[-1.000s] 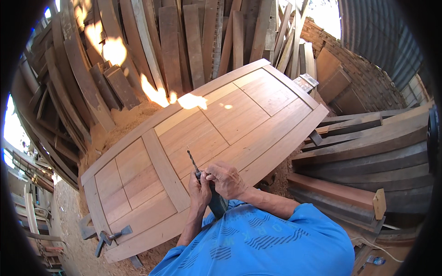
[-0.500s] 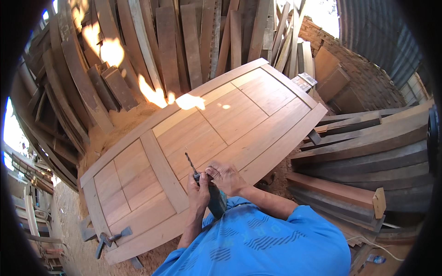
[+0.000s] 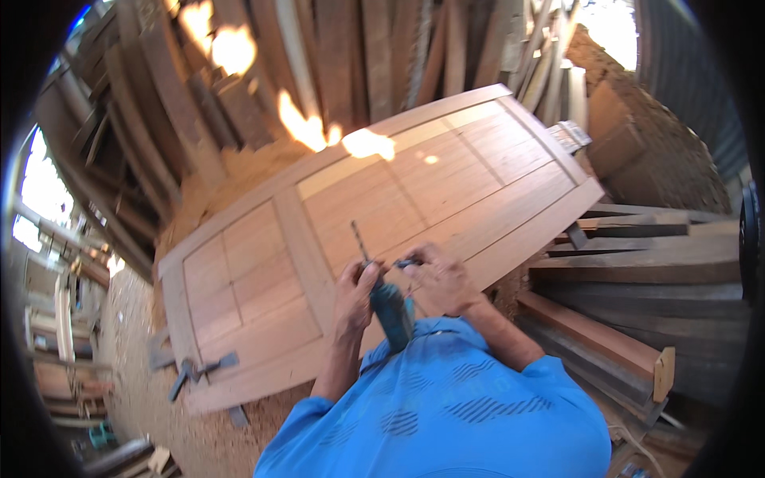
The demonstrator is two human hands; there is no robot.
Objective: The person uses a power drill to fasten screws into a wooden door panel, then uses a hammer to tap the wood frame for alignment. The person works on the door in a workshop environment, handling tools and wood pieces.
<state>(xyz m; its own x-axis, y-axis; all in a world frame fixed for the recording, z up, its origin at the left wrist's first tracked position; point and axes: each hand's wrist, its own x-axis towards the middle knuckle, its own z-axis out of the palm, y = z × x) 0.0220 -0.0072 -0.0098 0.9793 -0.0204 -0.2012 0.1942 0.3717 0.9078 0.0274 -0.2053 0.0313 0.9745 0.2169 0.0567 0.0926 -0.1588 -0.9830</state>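
A teal power drill [image 3: 390,315] points up and away from my body, with a long dark drill bit [image 3: 358,239] in its nose. My left hand [image 3: 353,299] is closed around the drill's chuck end. Beside it, my right hand [image 3: 446,283] pinches a small dark chuck key [image 3: 408,261], held just right of the chuck and apart from it. Under and beyond both hands lies a large wooden panel door [image 3: 291,255], with a frame and several inset panels. Blur softens the fingers, and part of the drill's body is hidden against my blue shirt.
A dark metal clamp [image 3: 191,374] grips the door's near left corner. Sawdust [image 3: 227,179] is heaped along its far edge, before upright planks [image 3: 327,64]. Stacked boards [image 3: 629,263] fill the right side. Bright sunlight patches fall on the door's far edge.
My right hand has drawn off the chuck to the right, with the chuck key now showing in its fingers. The whole view has shifted, so the door sits farther right.
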